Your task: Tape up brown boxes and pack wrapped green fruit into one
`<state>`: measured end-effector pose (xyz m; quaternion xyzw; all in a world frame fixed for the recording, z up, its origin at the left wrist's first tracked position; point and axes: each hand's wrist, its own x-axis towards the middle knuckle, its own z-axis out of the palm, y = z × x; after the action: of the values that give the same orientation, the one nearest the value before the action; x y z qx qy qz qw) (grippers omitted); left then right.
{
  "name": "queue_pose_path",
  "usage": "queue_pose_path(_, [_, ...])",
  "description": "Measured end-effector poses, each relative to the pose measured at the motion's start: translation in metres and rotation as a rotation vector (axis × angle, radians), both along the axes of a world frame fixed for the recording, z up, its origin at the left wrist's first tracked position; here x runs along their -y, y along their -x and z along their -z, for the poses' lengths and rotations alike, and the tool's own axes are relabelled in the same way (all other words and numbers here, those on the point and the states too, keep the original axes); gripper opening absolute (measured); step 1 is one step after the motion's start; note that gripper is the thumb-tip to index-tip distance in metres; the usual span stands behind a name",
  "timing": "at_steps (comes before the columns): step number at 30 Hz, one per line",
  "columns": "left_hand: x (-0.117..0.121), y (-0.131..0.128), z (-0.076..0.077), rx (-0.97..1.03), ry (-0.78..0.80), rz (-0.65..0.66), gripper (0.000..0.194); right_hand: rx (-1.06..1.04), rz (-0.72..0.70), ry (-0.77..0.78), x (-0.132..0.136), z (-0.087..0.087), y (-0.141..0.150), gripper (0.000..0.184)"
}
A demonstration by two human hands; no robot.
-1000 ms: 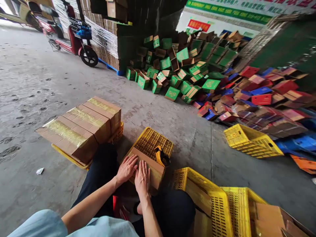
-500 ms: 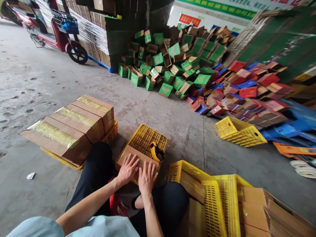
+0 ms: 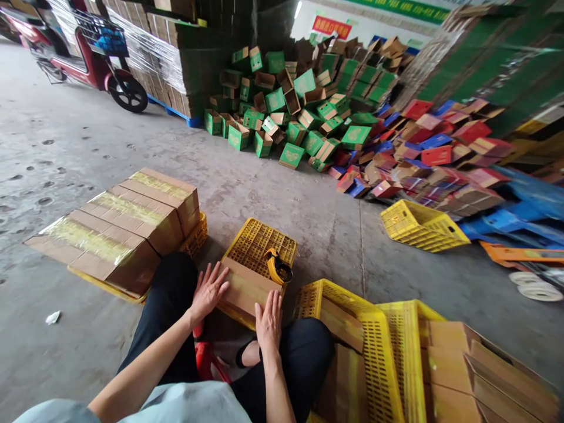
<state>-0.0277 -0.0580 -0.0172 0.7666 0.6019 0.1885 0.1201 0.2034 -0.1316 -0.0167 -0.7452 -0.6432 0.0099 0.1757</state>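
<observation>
Red and green wall signs far off, writing too blurred to read. Left hand [image 3: 207,292] and right hand [image 3: 268,322], fingers spread flat, pressing the cardboard box [image 3: 247,288] on the upturned yellow crate [image 3: 259,241], near the tape dispenser [image 3: 277,267].

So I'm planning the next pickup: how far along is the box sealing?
Done: three brown cardboard boxes sit taped on a yellow tray. In hand: left hand and right hand press flat on a brown carton atop an upturned yellow plastic crate, beside the yellow tape dispenser. Left: flat cardboard waits nearby.
</observation>
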Motion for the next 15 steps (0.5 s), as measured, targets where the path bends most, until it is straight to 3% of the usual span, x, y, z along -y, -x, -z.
queue_pose_path(3, [-0.007, 0.008, 0.001, 0.033, 0.044, -0.011, 0.056, -0.031, -0.043, -0.082, -0.001, 0.007, -0.011, 0.084])
queue_pose_path(7, [-0.005, 0.002, -0.004, 0.034, -0.034, -0.019, 0.057, -0.013, 0.004, -0.039, -0.001, 0.004, -0.001, 0.088])
queue_pose_path(10, [0.013, -0.007, -0.008, 0.026, -0.083, 0.054, 0.058, 0.037, 0.028, 0.043, 0.010, 0.002, 0.028, 0.083])
queue_pose_path(15, [0.051, -0.027, -0.008, 0.023, -0.041, 0.205, 0.052, 0.061, -0.057, 0.076, 0.021, 0.002, 0.065, 0.066])
